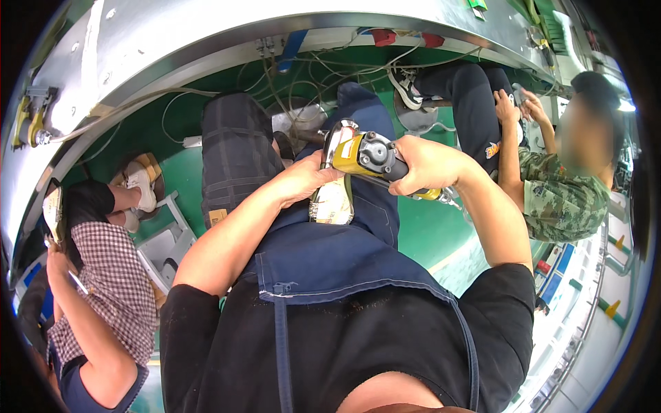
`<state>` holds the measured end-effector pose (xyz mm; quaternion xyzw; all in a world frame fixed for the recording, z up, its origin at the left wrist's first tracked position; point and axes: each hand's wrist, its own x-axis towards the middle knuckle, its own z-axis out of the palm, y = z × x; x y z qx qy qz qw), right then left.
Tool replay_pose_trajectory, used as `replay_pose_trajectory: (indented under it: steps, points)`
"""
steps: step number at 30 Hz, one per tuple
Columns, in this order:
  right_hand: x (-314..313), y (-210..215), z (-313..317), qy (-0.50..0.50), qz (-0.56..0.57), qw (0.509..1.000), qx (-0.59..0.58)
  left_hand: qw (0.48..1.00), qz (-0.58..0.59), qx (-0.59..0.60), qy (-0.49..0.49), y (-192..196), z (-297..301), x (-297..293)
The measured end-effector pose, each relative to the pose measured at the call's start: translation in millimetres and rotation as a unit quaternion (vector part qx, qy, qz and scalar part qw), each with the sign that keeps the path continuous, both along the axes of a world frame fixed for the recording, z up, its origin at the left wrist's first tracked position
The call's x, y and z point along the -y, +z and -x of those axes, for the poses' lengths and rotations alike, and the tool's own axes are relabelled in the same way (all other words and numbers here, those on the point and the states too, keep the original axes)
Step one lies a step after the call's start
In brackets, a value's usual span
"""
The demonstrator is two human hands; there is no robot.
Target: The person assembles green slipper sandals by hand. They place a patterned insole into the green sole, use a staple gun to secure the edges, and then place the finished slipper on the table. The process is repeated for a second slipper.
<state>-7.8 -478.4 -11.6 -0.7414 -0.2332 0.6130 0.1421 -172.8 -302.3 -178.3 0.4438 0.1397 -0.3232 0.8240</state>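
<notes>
My right hand (428,165) is closed around the grip of a yellow and dark grey power tool (352,155), which looks like an air sander. Its round bolted head lies over a long, shiny metal piece (333,205) above my lap. The piece has a rounded silvery upper end and a pale, gold-tinged lower end. With thumb and fingers, my left hand (306,180) grips its left side; some of those fingers are hidden beneath. The tool covers the middle of the piece, and whether they touch cannot be made out.
A curved metal bench (206,51) runs across the far side, with cables and hoses (296,86) hanging below. Another yellow tool (31,124) rests at its left. A co-worker in checked cloth (113,261) sits left, one in camouflage (561,189) right. A grey-white stool (165,241) stands left.
</notes>
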Motion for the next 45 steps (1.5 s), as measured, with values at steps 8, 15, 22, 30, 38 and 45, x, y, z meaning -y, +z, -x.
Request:
replay_pose_trajectory:
  steps: [8,15,22,30,38,45]
  points:
    - [39.8,-5.3,10.9,-0.073,-0.057,0.995,0.042,1.000,0.012,-0.014,-0.005,4.0,6.7,1.3]
    - [68.1,-3.2,21.7,-0.176,-0.065,0.982,0.002,0.998,0.038,-0.040,-0.032,-3.1,0.1,1.8]
    - [77.8,-11.2,13.2,-0.138,-0.014,0.990,-0.015,0.998,0.033,-0.033,-0.033,-14.4,-7.8,8.9]
    - [79.6,-13.7,-9.4,-0.093,-0.031,0.995,-0.001,0.997,0.043,-0.055,-0.033,-3.8,-24.6,11.8]
    - [73.1,8.5,-55.5,-0.191,-0.168,0.958,0.132,0.997,0.029,-0.066,-0.035,-3.7,-33.5,12.7]
    - [14.3,39.1,-145.9,-0.074,-0.236,0.820,0.517,0.998,0.049,-0.045,-0.014,-20.6,-32.0,15.6]
